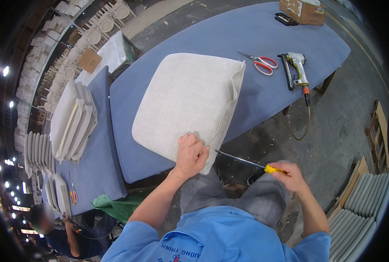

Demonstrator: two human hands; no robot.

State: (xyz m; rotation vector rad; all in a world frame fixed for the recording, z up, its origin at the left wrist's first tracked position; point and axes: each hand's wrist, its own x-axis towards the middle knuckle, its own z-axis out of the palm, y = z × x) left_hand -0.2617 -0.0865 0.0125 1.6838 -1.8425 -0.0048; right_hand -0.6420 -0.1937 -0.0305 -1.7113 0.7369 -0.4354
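Blue shirt sleeves and grey trousers fill the lower edge, and from them two bare forearms reach up to the work. Left hand (191,155) lies closed over the near corner of a seat cushion (188,102), fingers curled down on the fabric, pinning it so it does not slide. Right hand (290,174) is shut around the yellow handle of a screwdriver (242,160), whose thin steel shaft points left toward that same corner, its tip just beside the left hand; it looks held low and level to get under the cushion's edge.

That cushion is a square pad with rounded corners, covered in pale, coarse woven cloth like linen. It sits at the near edge of the table (247,30), its near corner overhanging toward the person, likely so the underside can be reached. Along its right side the loose cloth stands up in a soft, wrinkled fold.

A blue felt-like cover lies over the table. Toward the far right edge lie scissors (262,63) with red and white handles, and just right of them a metal staple gun (296,69), its hose trailing off the edge to the concrete floor. A cardboard box (303,11) stands at the far corner. On a second blue table to the left, more pale cushions (72,120) lean in a stack. Grey pads (362,214) lean against each other on the floor at the right.
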